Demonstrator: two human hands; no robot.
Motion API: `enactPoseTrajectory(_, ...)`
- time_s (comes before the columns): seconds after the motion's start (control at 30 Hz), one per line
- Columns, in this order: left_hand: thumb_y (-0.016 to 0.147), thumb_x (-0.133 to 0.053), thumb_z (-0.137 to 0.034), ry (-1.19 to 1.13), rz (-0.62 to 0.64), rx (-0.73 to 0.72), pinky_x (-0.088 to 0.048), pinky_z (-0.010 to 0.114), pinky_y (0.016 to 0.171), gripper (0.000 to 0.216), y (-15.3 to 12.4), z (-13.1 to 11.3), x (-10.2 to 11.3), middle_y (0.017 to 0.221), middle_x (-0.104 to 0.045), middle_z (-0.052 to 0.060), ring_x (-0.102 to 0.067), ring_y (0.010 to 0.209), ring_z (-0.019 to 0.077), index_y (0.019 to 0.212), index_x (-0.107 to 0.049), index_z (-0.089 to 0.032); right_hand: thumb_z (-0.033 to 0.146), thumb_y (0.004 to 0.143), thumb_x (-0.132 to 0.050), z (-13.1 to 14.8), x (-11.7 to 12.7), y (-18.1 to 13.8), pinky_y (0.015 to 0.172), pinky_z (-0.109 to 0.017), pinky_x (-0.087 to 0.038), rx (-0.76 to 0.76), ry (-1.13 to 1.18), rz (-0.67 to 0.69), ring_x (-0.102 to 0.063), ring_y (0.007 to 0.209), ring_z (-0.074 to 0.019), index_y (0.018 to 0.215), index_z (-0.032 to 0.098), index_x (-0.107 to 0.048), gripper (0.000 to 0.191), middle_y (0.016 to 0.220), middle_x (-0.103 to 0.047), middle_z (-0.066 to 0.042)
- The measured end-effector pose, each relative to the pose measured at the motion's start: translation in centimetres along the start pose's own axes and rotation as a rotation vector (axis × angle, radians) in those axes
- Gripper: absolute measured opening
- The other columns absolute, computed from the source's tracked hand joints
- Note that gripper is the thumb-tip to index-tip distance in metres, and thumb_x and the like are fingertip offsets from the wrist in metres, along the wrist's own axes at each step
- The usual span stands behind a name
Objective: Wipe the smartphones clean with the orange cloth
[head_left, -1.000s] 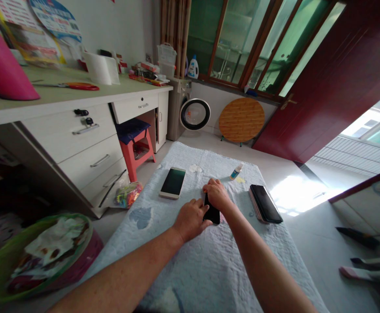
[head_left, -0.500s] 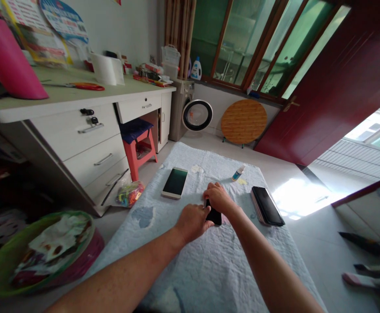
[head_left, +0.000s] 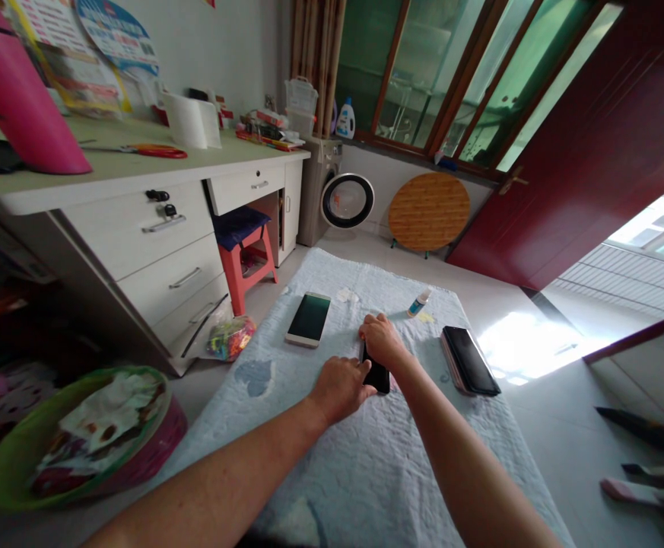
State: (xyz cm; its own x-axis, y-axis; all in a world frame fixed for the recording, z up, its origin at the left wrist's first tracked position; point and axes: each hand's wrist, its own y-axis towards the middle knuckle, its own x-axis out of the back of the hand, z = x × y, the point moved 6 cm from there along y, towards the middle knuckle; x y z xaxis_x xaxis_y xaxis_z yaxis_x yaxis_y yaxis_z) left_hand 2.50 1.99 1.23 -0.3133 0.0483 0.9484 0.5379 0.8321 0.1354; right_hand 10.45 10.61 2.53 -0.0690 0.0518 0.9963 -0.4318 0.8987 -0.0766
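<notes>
A black smartphone [head_left: 378,377] lies on a pale blue quilted cloth [head_left: 417,457] in the head view. My left hand [head_left: 343,388] grips its lower left part, thumb and fingers closed at the edge. Over the phone's far end, my right hand [head_left: 384,340] bends its fingers down against it; what they may hold is hidden. Left of my hands rests a white-framed phone [head_left: 308,320], screen up. A small spray bottle [head_left: 419,302] is beyond my right hand. On the right sits a dark phone [head_left: 471,361] on top of a pinkish, case-like item.
A basket [head_left: 166,426] with crumpled paper stands at the left. Behind it are a white desk [head_left: 160,270] and a red stool [head_left: 246,270]. A washing machine [head_left: 312,205], a round wooden board [head_left: 430,211] and a dark red door [head_left: 571,167] stand at the back.
My right hand has shifted slightly away from me along the phone, showing a bit more of its dark face. My left hand keeps its grip. The whole view has shifted a little.
</notes>
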Motion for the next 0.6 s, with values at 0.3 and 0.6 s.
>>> enactPoseTrajectory(0.3, 0.083, -0.068, -0.039, -0.098, -0.024, -0.038, -0.048, 0.037, 0.083, 0.041, 0.0, 0.1, -0.6, 0.108, -0.069, 0.01, -0.066, 0.097, 0.0273, 0.116, -0.056, -0.018, 0.013, 0.082, -0.054, 1.8, -0.6, -2.9, 0.086, -0.03, -0.031, 0.186, 0.108, 0.11, -0.054, 0.096, -0.0189, 0.09, 0.02, -0.073, 0.022, 0.089, -0.067, -0.007)
enactPoseTrajectory(0.6, 0.083, -0.064, -0.049, -0.005, 0.002, -0.005, -0.048, 0.037, 0.075, 0.049, 0.0, 0.1, -0.2, 0.096, -0.07, 0.009, -0.066, 0.086, 0.0266, 0.12, -0.057, -0.018, 0.014, 0.087, -0.048, -0.9, -0.5, 0.0, 0.087, -0.028, -0.034, -0.029, 0.109, 0.022, -0.052, 0.093, -0.0179, 0.091, 0.02, -0.073, 0.026, 0.099, -0.063, -0.007)
